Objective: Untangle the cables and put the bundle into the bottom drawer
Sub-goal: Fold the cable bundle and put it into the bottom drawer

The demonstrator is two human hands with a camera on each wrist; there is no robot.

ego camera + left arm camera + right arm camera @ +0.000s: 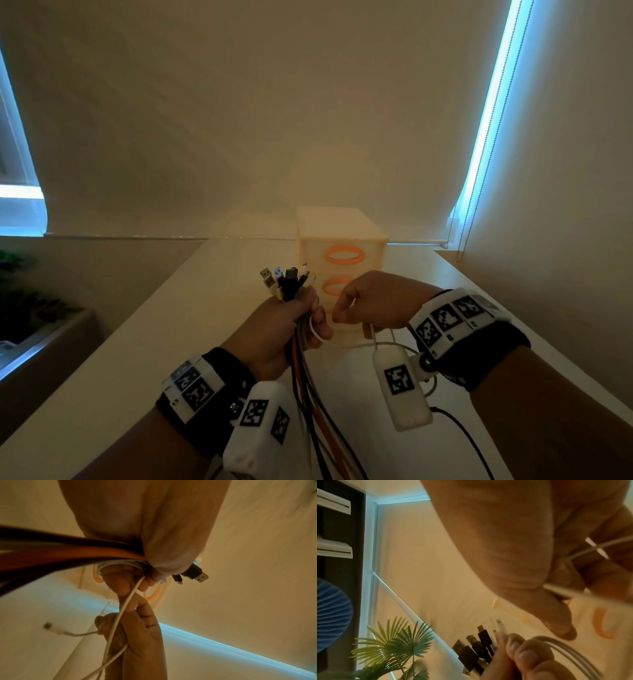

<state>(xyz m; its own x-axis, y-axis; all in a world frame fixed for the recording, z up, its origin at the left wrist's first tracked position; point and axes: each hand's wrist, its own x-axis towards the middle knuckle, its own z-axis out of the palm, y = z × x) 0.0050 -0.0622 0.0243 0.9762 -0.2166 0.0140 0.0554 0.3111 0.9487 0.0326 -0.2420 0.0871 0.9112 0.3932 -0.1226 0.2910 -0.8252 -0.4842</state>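
Observation:
My left hand [291,318] grips a bundle of cables [301,373] upright, black, orange and white strands trailing down toward me. Its USB plugs [286,279] fan out above the fist, and the same plugs [476,647] show in the right wrist view. My right hand [363,305] pinches a white cable [339,345] that loops out of the bundle. In the left wrist view that white cable [120,615] runs down across the right hand [137,628], and its loose plug [51,627] dangles at the left. The cream drawer unit [342,236] with orange oval handles stands just behind both hands; its bottom drawer is hidden by them.
A cream table [171,325] runs toward the wall. A window blind with a bead chain [466,233] hangs at the right. A green plant [393,646] stands off the table's left side. A black cable [469,442] lies on the table near my right forearm.

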